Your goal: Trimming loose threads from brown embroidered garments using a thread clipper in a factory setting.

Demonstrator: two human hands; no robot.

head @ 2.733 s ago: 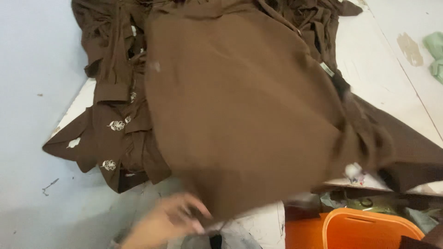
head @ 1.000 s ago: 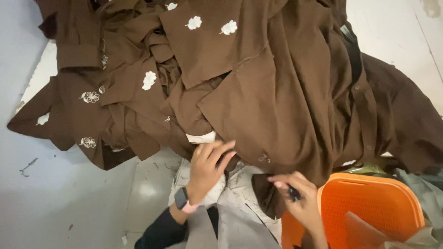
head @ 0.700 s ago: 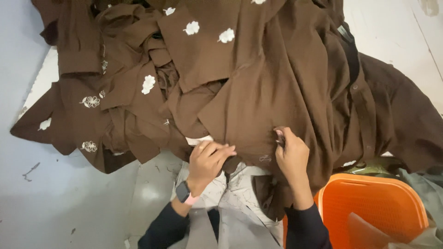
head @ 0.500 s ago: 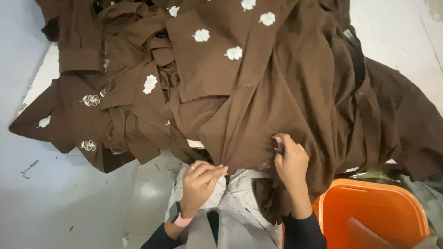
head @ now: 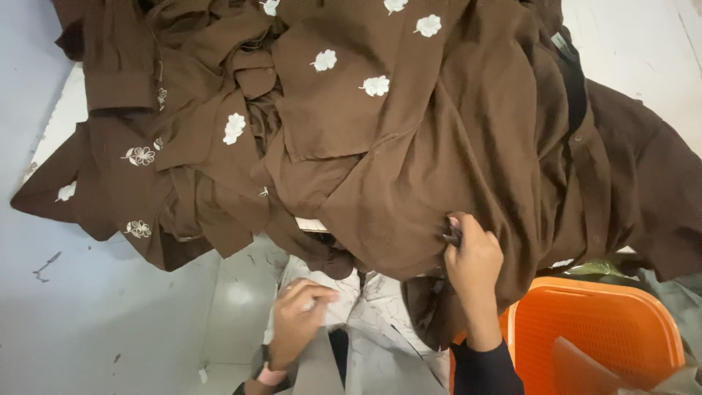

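Right hand (head: 474, 252) grips the brown garment (head: 439, 168) (left hand (head: 300, 318) lies below).

**Brown garments heaped on a white table**

A white table (head: 629, 44) carries a big heap of brown garments (head: 409, 139), many stitched with small white flowers. The heap spills over the table's left edge, one sleeve (head: 51, 201) hanging out above the pale grey floor (head: 95, 322). An orange plastic basket (head: 607, 329) sits beside the near edge.

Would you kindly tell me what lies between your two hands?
In the head view, pale creased fabric lies between the left hand and the right hand.
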